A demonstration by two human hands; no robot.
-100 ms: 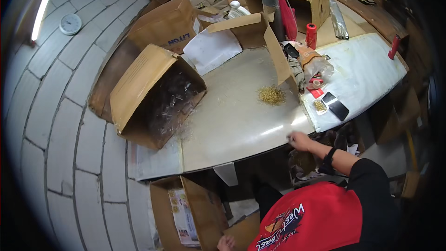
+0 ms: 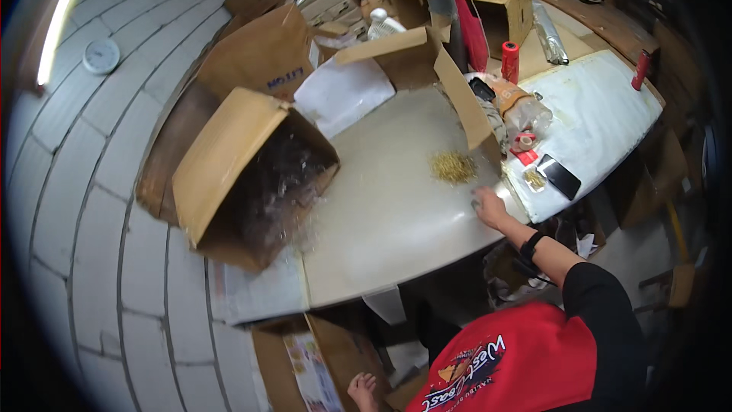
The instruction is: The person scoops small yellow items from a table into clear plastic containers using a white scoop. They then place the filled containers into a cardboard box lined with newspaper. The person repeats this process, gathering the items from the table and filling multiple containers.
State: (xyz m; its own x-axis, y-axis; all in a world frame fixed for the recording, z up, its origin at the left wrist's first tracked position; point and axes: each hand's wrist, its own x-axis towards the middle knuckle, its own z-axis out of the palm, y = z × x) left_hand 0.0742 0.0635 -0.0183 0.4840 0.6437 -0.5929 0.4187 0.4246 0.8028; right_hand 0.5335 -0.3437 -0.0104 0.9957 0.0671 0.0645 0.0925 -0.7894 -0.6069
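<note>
A small heap of thin gold-coloured pieces (image 2: 453,167) lies on the smooth grey tabletop (image 2: 381,221). My right hand (image 2: 489,207) is low over the table just on the near side of this heap, its fingers loosely bent and apart. Dark grey patches show at the fingertips; I see no held piece. A black band circles that wrist. Below the table's edge my left hand (image 2: 364,391) hangs beside an open cardboard box (image 2: 347,351), fingers slightly spread and holding nothing visible.
A tilted carton (image 2: 229,160) with clear plastic bags (image 2: 282,191) stands at left. Cardboard flaps (image 2: 461,99) fence the table's back. On the white-covered right part are a black phone (image 2: 559,176), a small clear tray (image 2: 534,179), a plastic bottle (image 2: 526,113) and a red cylinder (image 2: 510,62).
My right hand has moved from the table's near edge inward, closer to the gold heap. My left hand has risen slightly. The whole view has shifted a little.
</note>
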